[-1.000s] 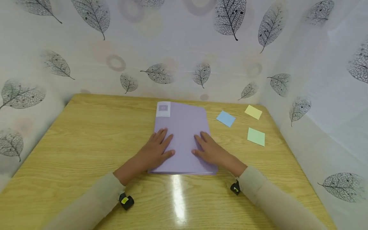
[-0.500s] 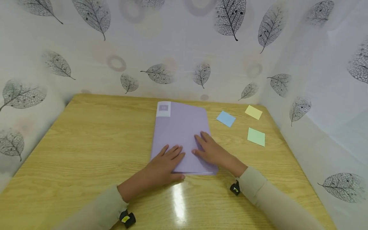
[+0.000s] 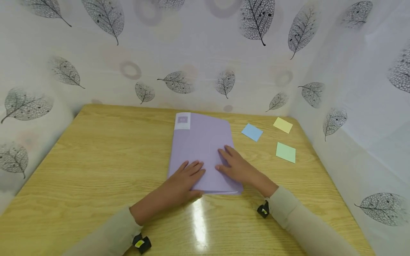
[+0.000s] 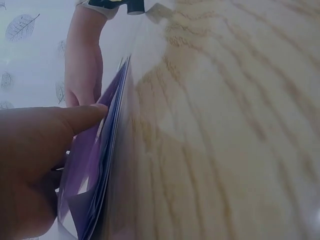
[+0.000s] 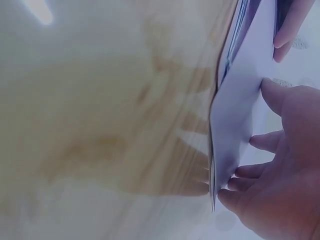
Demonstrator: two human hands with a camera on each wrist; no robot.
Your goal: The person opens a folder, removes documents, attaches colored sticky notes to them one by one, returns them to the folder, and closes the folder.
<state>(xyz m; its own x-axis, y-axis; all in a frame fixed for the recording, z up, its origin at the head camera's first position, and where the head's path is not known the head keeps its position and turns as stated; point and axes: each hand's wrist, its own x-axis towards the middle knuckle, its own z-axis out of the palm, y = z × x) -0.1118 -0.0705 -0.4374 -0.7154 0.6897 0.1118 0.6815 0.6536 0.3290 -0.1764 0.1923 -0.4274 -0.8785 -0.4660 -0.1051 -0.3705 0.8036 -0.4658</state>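
Observation:
A closed purple folder (image 3: 205,142) with a white label at its upper left corner lies on the wooden table. The left hand (image 3: 184,183) rests on its lower left part, fingers extended, thumb at the bottom edge. In the left wrist view, that hand's thumb (image 4: 85,119) touches the cover beside the layered sheets (image 4: 111,145). The right hand (image 3: 238,169) lies on the folder's right side, fingers spread. The right wrist view shows the right hand (image 5: 290,155) with its fingertips against the cover (image 5: 240,110).
Blue (image 3: 252,132), yellow (image 3: 283,125) and green (image 3: 285,152) paper notes lie to the right of the folder. A leaf-patterned curtain (image 3: 198,46) hangs behind the wooden table (image 3: 105,153) and along its sides.
Compared with a second ago, the left hand has slid down and right from the folder's left side to its lower edge. The right hand stays almost where it was.

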